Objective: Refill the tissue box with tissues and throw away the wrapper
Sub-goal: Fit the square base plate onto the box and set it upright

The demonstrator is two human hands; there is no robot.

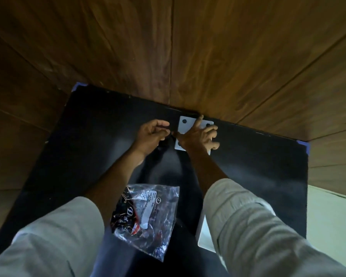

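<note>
The tissue box [185, 125] stands at the far edge of the black table top [258, 166], showing a white square face with dark round dots; its dark sides are hard to make out. My right hand [200, 136] lies over that white face, fingers spread and clawed around it. Curled against the box's left edge, my left hand [153, 133] pinches something dark that I cannot identify. The clear printed plastic wrapper [148, 218] lies crumpled near me, between my forearms. A white block [205, 235], possibly the tissues, shows partly under my right sleeve.
A brown wooden panelled wall [208, 56] rises directly behind the table. Blue tape [305, 145] marks the table's far corners. A pale floor [332, 216] shows past the table's right edge. My light sleeves cover the near part of the table.
</note>
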